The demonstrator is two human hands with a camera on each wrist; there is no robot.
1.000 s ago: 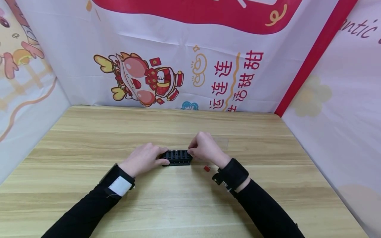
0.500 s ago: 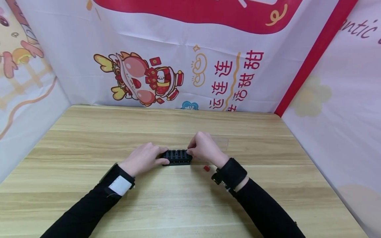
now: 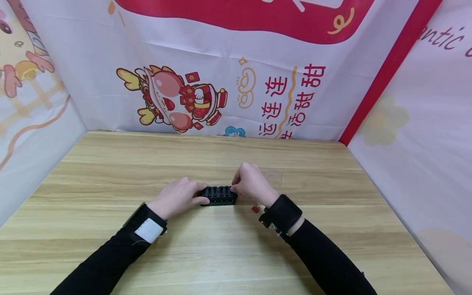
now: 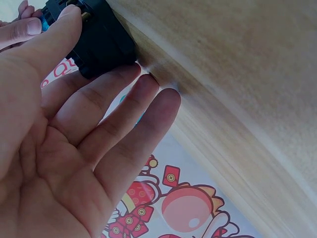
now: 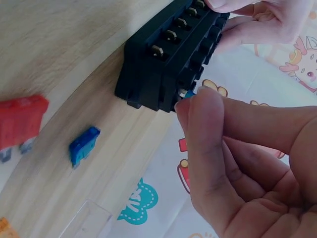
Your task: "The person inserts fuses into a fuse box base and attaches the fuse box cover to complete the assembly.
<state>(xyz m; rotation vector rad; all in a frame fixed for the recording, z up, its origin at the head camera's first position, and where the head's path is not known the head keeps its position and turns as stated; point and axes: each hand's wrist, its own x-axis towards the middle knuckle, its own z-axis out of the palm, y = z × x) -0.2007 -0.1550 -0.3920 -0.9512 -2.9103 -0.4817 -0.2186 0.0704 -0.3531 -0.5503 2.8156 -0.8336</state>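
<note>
A black fuse block (image 3: 220, 196) with a row of metal terminals lies on the table between both hands. Its left end is gripped by my left hand (image 3: 178, 197), thumb on the near side and index finger on the far side; the other fingers are extended in the left wrist view. My right hand (image 3: 252, 185) pinches a small blue blade fuse (image 5: 188, 93) between thumb and index finger, right at the slots of the block's right end. Fingertips hide most of that fuse. A second blue blade fuse (image 5: 84, 145) and a red blade fuse (image 5: 22, 121) lie loose on the tabletop.
Beyond the right hand a clear plastic piece (image 5: 86, 220) lies flat on the wooden table (image 3: 206, 254). The corner of an orange thing (image 5: 7, 229) shows at the right wrist view's edge. Printed cloth walls (image 3: 206, 53) stand behind and at both sides.
My right hand and wrist have shifted very slightly left, still at the block's right end. The left hand and the fuse block stay put.
</note>
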